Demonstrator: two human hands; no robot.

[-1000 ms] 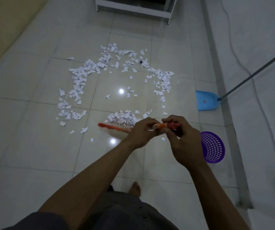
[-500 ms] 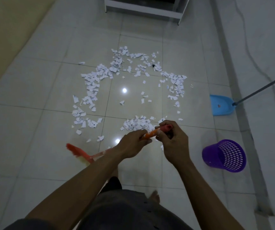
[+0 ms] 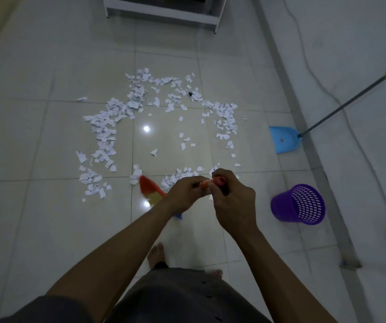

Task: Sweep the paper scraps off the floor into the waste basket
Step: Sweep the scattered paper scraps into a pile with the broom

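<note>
White paper scraps (image 3: 108, 127) lie in a rough ring on the tiled floor, with a small heap (image 3: 178, 178) just beyond my hands. I hold an orange broom by its handle with both hands: my left hand (image 3: 185, 194) grips it lower down, my right hand (image 3: 231, 201) grips the top end. The broom's orange head (image 3: 150, 190) is blurred, low over the floor beside scraps at the ring's near left. A purple mesh waste basket (image 3: 296, 206) stands upright on the floor to the right of my right hand.
A blue dustpan (image 3: 283, 138) with a long grey handle (image 3: 350, 99) leans toward the right wall. A white furniture frame (image 3: 164, 10) stands at the far end. A cable (image 3: 315, 73) runs along the raised right ledge. My bare feet (image 3: 157, 255) are below my arms.
The broom head has swung from the far left back toward the scraps near the ring's bottom edge. Both hands kept their grip on the handle. The view shifted slightly.
</note>
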